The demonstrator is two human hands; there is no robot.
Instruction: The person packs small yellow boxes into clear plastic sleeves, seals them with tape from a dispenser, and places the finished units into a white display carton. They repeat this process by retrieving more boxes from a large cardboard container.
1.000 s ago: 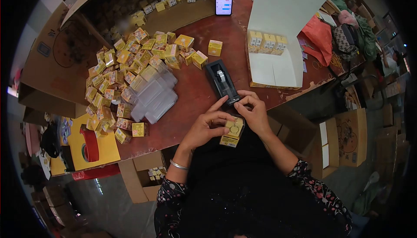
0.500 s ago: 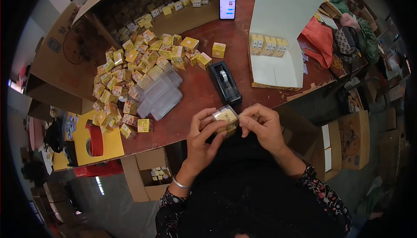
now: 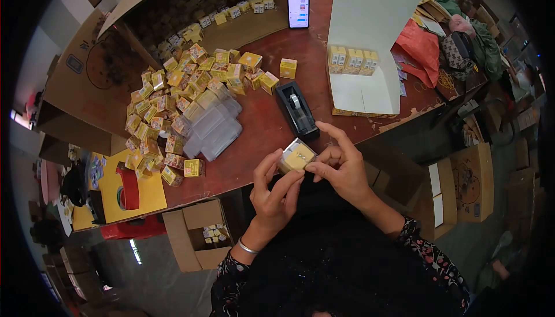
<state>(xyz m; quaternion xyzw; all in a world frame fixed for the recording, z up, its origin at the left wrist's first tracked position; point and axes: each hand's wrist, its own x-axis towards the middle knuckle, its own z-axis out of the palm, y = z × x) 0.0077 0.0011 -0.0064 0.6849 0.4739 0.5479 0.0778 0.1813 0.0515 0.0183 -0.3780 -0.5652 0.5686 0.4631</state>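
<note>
Between my two hands, a small clear plastic box (image 3: 298,155) with yellow contents is held over the table's front edge. My left hand (image 3: 273,197) grips it from the left and below, fingers bent around its side. At its right lower corner, the thumb and a curled finger of my right hand (image 3: 345,172) pinch the edge, while the index finger stretches out toward the tape dispenser. That black tape dispenser (image 3: 298,110) stands just beyond the box. Left of it lie several flat clear plastic sleeves (image 3: 211,129) beside a heap of small yellow printed boxes (image 3: 167,106).
A large carton (image 3: 263,28) with more small boxes lies at the back left. A lit phone (image 3: 298,9) stands behind the dispenser. On the right is an opened white display box (image 3: 364,94) holding several yellow boxes. Cartons (image 3: 199,242) stand below the table edge; a red tape roll (image 3: 128,187) sits left.
The clear box has tilted so its top face shows more. My right index finger has straightened up and away from the box. The view has shifted slightly.
</note>
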